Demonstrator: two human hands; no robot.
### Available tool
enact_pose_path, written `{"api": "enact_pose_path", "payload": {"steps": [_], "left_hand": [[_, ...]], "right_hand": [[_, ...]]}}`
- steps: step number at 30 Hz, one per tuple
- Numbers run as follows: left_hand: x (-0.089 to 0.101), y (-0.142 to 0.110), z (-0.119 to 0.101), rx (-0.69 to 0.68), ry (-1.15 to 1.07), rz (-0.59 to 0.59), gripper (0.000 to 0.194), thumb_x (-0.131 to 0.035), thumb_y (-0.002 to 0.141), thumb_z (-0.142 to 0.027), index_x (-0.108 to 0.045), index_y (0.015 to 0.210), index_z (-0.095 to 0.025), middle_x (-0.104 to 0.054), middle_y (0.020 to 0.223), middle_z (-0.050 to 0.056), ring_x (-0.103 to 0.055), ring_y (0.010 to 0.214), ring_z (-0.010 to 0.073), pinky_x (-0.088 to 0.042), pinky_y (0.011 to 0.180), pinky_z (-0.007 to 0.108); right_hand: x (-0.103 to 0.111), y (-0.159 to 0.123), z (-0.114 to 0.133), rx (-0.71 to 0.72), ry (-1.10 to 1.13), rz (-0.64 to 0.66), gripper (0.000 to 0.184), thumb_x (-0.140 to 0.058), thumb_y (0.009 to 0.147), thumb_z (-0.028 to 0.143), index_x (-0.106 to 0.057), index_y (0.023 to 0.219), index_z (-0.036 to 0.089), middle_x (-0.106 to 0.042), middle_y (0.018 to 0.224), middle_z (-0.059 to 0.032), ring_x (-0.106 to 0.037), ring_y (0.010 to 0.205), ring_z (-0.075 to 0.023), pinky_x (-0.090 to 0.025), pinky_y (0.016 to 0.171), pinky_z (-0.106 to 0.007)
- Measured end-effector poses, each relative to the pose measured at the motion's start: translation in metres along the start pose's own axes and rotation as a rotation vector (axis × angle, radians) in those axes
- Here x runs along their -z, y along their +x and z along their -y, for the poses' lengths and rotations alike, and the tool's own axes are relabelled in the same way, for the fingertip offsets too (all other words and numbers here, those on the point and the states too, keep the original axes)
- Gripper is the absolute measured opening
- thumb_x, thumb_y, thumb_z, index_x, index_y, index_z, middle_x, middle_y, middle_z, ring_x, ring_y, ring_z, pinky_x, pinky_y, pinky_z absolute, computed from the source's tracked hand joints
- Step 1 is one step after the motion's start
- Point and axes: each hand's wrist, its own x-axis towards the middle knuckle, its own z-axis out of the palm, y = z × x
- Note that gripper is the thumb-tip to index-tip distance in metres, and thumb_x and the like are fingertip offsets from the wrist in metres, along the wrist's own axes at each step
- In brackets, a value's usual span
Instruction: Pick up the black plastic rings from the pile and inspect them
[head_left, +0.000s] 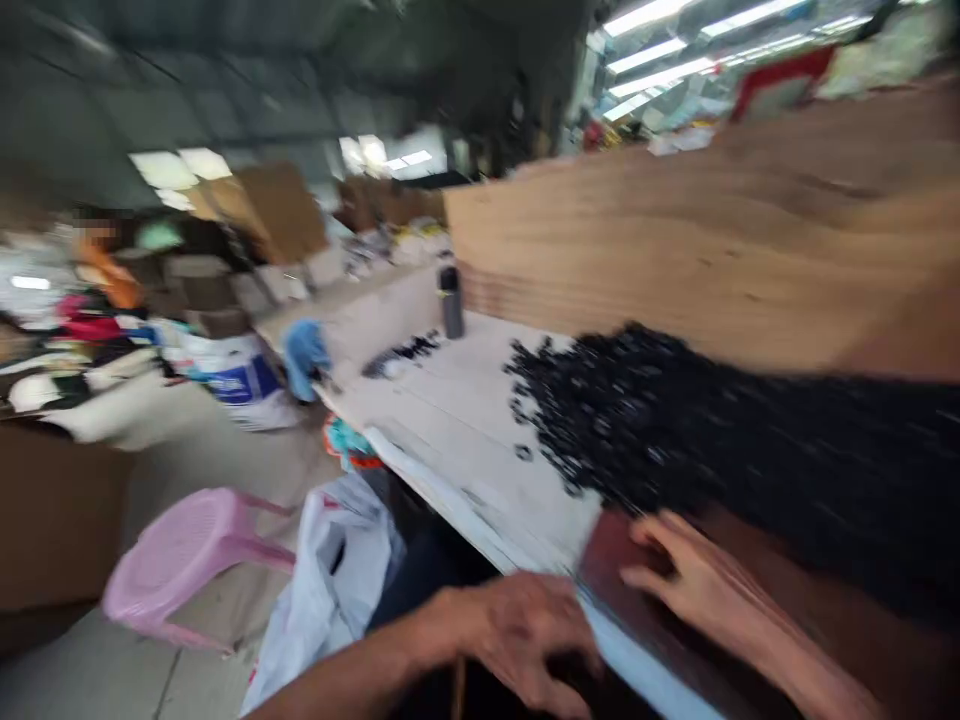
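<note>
Right hand (690, 570) nearest the mound of black granular pieces (712, 460), the dense mass lying just beyond its right fingers (652, 535), its long axis running away toward the right edge of the view, with stray bits scattered over a pale painted surface (442, 430). Left hand (525, 635) farther from the mound, low at the near edge of a dark reddish-brown panel (622, 570) trimmed in pale blue. Right fingers slightly spread and bent at the panel, left fingers (525, 660) curled downward; any actual grip impossible to tell through the blur. Farther off, a grey bottle (451, 305) upright on the surface, a blue cloth (307, 358) at its edge, and a white plastic bag (330, 570) and pink stool (184, 560) on the floor (225, 450) below.
</note>
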Motion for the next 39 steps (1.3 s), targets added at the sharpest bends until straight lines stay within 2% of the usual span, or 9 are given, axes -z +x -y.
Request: {"api": "enact_pose_path", "payload": {"steps": [3,6,9,14,19,25,31,36,39], "left_hand": [[0.014,0.005,0.021,0.123,0.038,-0.211,0.027,-0.078,0.079,-0.046,-0.069,0.089,-0.022,-0.070,0.085,0.005,-0.066,0.080,0.0209,-0.052,0.074,0.032],[0.030,0.030,0.050,0.391,0.081,-0.608,0.019,-0.071,0.086,-0.037,-0.063,0.088,-0.020,-0.059,0.071,-0.002,-0.057,0.063,0.0154,-0.046,0.062,0.027],[0.035,0.061,0.068,0.385,0.241,-0.752,0.028,-0.077,0.079,-0.030,-0.062,0.101,-0.020,-0.059,0.082,-0.001,-0.059,0.067,0.0160,-0.050,0.068,0.031],[0.028,0.093,0.075,0.411,0.489,-0.678,0.026,-0.074,0.082,-0.026,-0.062,0.105,-0.021,-0.063,0.104,0.006,-0.067,0.090,0.0251,-0.053,0.080,0.037],[0.020,0.088,0.072,0.286,0.451,-0.580,0.018,-0.071,0.081,-0.018,-0.063,0.097,-0.021,-0.064,0.090,0.003,-0.066,0.083,0.0226,-0.053,0.079,0.035],[0.017,0.079,0.061,0.153,0.048,-0.610,0.028,-0.065,0.087,-0.023,-0.068,0.115,-0.022,-0.066,0.102,0.006,-0.065,0.082,0.0178,-0.055,0.076,0.031],[0.018,0.087,0.058,0.275,-0.549,-0.628,0.030,-0.073,0.086,-0.041,-0.071,0.104,-0.016,-0.071,0.084,0.003,-0.063,0.070,0.0138,-0.054,0.069,0.027],[0.013,0.088,0.060,0.301,-0.866,-0.677,0.034,-0.082,0.080,-0.036,-0.068,0.103,-0.016,-0.073,0.088,0.003,-0.072,0.075,0.0150,-0.059,0.077,0.029],[0.013,0.086,0.061,0.270,-0.927,-0.671,0.034,-0.083,0.080,-0.033,-0.068,0.106,-0.017,-0.075,0.096,0.005,-0.075,0.083,0.0167,-0.059,0.085,0.031]], "right_hand": [[0.022,-0.003,0.008,-0.077,0.083,0.221,0.013,-0.074,0.080,0.027,-0.062,0.077,0.024,-0.068,0.079,-0.0012,-0.062,0.071,-0.0193,-0.046,0.067,-0.031],[0.029,0.007,0.015,-0.194,0.116,0.163,0.017,-0.076,0.081,0.029,-0.061,0.076,0.022,-0.065,0.075,0.0009,-0.059,0.069,-0.0175,-0.041,0.064,-0.029],[0.023,0.009,0.017,-0.146,0.150,0.057,0.007,-0.073,0.084,0.023,-0.066,0.082,0.021,-0.065,0.084,-0.0008,-0.060,0.074,-0.0173,-0.044,0.071,-0.030],[0.006,0.006,0.011,-0.055,0.217,0.034,0.020,-0.064,0.083,0.006,-0.071,0.095,0.020,-0.067,0.095,-0.0031,-0.061,0.081,-0.0173,-0.046,0.077,-0.030],[0.009,0.008,0.016,-0.122,0.293,0.051,0.021,-0.062,0.083,0.006,-0.072,0.094,0.021,-0.069,0.090,-0.0004,-0.061,0.075,-0.0151,-0.046,0.075,-0.029],[0.008,0.013,0.021,-0.154,0.444,-0.045,0.011,-0.067,0.080,0.012,-0.069,0.087,0.021,-0.066,0.091,-0.0001,-0.057,0.072,-0.0139,-0.045,0.068,-0.026],[0.001,0.017,0.020,-0.301,0.625,-0.141,0.013,-0.070,0.081,0.025,-0.064,0.091,0.020,-0.059,0.070,0.0043,-0.047,0.056,-0.0109,-0.037,0.051,-0.022],[0.002,0.019,0.020,-0.166,0.654,-0.266,0.011,-0.070,0.084,0.029,-0.073,0.090,0.021,-0.063,0.099,-0.0052,-0.062,0.085,-0.0170,-0.051,0.066,-0.025],[-0.001,0.019,0.020,-0.151,0.663,-0.301,0.024,-0.069,0.087,0.032,-0.074,0.109,0.023,-0.064,0.105,-0.0065,-0.066,0.094,-0.0193,-0.056,0.076,-0.029]]}}
